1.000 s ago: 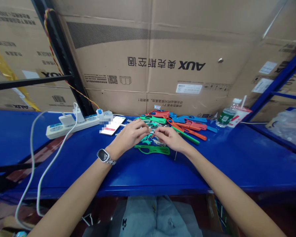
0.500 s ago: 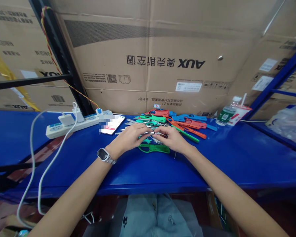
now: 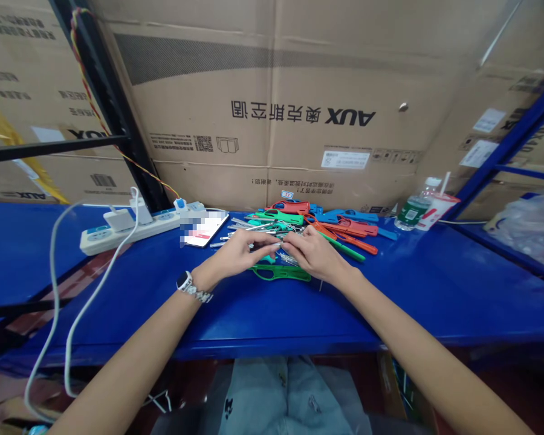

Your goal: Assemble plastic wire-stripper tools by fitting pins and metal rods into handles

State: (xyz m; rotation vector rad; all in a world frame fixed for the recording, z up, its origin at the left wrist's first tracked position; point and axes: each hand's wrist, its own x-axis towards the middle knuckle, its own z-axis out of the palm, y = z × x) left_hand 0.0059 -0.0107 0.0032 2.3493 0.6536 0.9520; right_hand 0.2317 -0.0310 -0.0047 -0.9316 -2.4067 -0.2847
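Observation:
My left hand (image 3: 241,251) and my right hand (image 3: 315,252) meet over a pile of parts, fingertips pinched close together. Between them is a thin silvery metal rod (image 3: 274,244), mostly hidden by the fingers. Under and behind the hands lie more metal rods (image 3: 260,228) and small teal pieces. A green plastic casing with a loop-shaped handle (image 3: 281,273) rests just in front of them. Red casings (image 3: 294,207), an orange-red casing (image 3: 356,227), blue casings (image 3: 358,215) and a green strip (image 3: 348,249) lie behind and to the right.
On the blue table (image 3: 272,320), a phone (image 3: 206,229) and a white power strip (image 3: 127,232) with cables stand left. A water bottle (image 3: 412,211) and a paper cup with a straw (image 3: 439,211) stand right. A large cardboard sheet (image 3: 299,72) rises behind.
My right fingers have curled in closer to the left fingertips, and less of the metal rod shows. My left wrist has turned slightly. The pile looks unchanged.

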